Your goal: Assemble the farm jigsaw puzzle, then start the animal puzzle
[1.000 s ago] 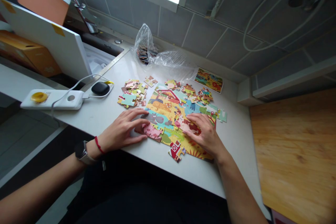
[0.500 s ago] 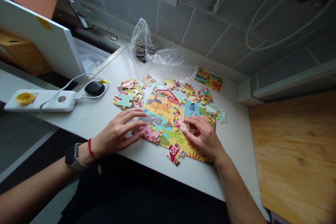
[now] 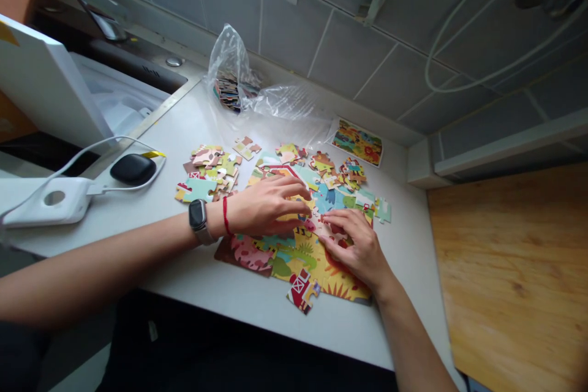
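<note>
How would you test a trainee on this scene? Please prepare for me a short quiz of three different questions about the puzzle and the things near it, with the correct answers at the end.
1. True or false: the small picture card lies beyond the puzzle, on the side toward the tiled wall.

2. Choose one. The bag around the stack of pieces is made of:
a) brown paper
b) clear plastic
c) red cloth

3. Which two things are worn on the person's left wrist?

Key:
1. True.
2. b.
3. A watch and a red bracelet.
</note>
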`<action>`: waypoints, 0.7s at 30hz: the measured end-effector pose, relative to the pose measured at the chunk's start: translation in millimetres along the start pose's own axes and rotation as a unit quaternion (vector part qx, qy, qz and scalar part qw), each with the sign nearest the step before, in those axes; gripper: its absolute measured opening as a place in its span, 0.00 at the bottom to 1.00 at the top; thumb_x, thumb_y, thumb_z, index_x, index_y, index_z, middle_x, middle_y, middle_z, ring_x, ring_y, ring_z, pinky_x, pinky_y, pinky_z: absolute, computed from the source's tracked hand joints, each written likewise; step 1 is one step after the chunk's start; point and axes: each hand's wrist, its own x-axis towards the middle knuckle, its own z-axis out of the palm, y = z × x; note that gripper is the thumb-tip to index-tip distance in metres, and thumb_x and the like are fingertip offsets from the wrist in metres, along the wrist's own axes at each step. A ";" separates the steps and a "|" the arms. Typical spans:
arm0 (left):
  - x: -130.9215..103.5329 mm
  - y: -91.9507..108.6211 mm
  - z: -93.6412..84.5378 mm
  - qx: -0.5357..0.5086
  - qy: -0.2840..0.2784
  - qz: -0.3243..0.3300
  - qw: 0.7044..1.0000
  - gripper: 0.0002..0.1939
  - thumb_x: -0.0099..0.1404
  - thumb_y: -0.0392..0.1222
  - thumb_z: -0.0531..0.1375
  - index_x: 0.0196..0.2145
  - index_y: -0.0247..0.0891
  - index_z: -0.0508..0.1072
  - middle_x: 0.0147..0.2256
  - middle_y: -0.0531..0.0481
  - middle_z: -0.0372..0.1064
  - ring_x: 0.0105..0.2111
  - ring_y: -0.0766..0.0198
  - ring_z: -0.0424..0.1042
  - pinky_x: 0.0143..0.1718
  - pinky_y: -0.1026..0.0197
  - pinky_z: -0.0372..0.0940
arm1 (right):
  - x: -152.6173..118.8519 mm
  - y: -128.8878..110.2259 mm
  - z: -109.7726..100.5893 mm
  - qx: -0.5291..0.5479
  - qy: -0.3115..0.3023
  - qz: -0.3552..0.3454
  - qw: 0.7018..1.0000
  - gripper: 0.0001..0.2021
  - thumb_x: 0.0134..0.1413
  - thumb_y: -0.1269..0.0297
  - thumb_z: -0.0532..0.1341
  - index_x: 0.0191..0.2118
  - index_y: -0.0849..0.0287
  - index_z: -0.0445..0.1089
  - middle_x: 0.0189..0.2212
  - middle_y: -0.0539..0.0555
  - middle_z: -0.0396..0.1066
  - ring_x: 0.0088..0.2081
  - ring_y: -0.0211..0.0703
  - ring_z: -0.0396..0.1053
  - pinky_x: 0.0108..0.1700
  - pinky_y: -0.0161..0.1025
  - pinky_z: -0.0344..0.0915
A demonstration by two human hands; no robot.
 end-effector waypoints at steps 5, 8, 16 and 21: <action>-10.8 -4.4 2.6 -0.036 -0.015 -0.004 0.999 0.13 0.76 0.49 0.63 0.53 0.42 0.81 0.59 0.39 0.73 0.60 0.47 0.72 0.63 0.40 0.69 | -3.6 6.6 -4.9 -0.023 -0.024 0.019 0.999 0.16 0.63 0.58 0.72 0.54 0.51 0.77 0.52 0.60 0.76 0.52 0.56 0.75 0.55 0.57 0.72; -12.9 -6.2 -4.9 -0.028 -0.014 -0.013 0.999 0.12 0.76 0.48 0.63 0.52 0.42 0.81 0.59 0.40 0.74 0.60 0.46 0.71 0.64 0.40 0.68 | -5.1 9.4 -10.4 -0.024 -0.023 0.019 0.999 0.12 0.64 0.60 0.72 0.52 0.52 0.78 0.51 0.59 0.76 0.51 0.55 0.74 0.55 0.56 0.72; -15.2 0.2 -3.4 -0.038 -0.096 0.012 0.995 0.24 0.71 0.58 0.67 0.59 0.47 0.80 0.68 0.42 0.67 0.68 0.37 0.65 0.71 0.34 0.59 | -5.2 9.1 -15.5 0.008 -0.018 0.026 0.999 0.08 0.63 0.63 0.72 0.47 0.52 0.80 0.46 0.57 0.78 0.48 0.53 0.74 0.51 0.51 0.73; -17.5 2.9 2.4 -0.035 -0.119 0.014 0.992 0.25 0.70 0.62 0.66 0.58 0.48 0.81 0.70 0.40 0.64 0.69 0.34 0.63 0.72 0.32 0.57 | -6.9 9.1 -14.8 0.002 -0.039 0.031 0.999 0.15 0.61 0.61 0.74 0.52 0.53 0.79 0.48 0.58 0.77 0.50 0.55 0.73 0.53 0.54 0.73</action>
